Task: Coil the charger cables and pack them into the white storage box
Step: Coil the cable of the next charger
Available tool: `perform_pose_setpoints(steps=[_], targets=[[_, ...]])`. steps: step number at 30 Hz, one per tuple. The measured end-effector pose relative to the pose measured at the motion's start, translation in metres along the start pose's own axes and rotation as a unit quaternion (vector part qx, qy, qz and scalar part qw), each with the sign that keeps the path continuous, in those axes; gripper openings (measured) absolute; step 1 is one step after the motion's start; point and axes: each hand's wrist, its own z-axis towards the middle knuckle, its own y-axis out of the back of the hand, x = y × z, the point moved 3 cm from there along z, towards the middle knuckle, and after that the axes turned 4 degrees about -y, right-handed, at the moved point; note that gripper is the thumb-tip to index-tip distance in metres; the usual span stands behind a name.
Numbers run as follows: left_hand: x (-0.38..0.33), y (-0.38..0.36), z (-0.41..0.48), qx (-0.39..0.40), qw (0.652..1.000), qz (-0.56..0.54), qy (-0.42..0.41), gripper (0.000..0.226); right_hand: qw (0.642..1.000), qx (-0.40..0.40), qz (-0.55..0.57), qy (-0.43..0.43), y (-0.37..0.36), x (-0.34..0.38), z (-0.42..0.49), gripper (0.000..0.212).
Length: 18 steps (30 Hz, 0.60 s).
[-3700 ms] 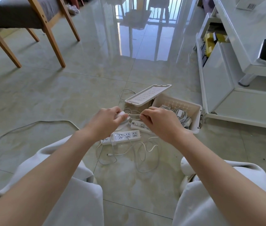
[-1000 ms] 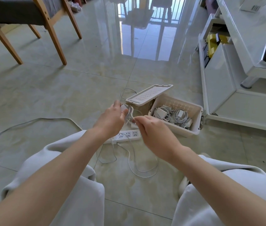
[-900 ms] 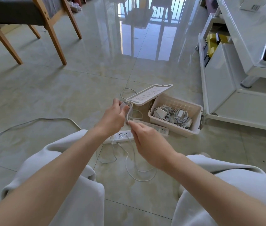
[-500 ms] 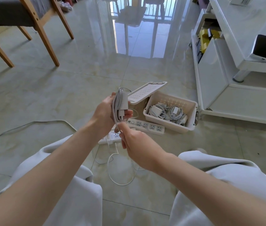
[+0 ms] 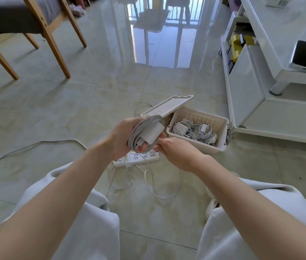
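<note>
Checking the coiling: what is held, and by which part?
Left hand grips the coiled charger round its middle; right hand pinches its lower end.

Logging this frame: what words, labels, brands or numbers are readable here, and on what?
No text is legible.
Barcode label on the white packet atop the white cabinet: too blurred.
Dark label on the yellow box: too blurred.
White power strip on the floor: no readable marking.
White charger with coiled grey cable in the left hand: no print shows.
</note>
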Motion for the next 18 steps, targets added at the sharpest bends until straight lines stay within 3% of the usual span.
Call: perform_pose_setpoints(steps=[4, 10, 15, 18], targets=[[0.008, 0.003, -0.001, 0.029, 0.978, 0.199, 0.055, 0.032, 0.998, -0.024, -0.016, -0.047, 0.013, -0.015, -0.001, 0.024], [0.013, 0.015, 0.004, -0.021, 0.953, 0.298, 0.046, 0.031, 0.993, -0.092, -0.060, -0.042, 0.020, -0.006, -0.004, 0.036], [0.019, 0.026, 0.007, -0.085, 0.886, 0.455, 0.024, 0.028, 0.988, -0.134, -0.047, -0.054, 0.020, -0.002, -0.005, 0.034], [0.021, 0.031, 0.011, -0.119, 0.864, 0.489, -0.002, 0.027, 0.986, -0.157, -0.032, -0.041, 0.021, 0.002, -0.007, 0.033]])
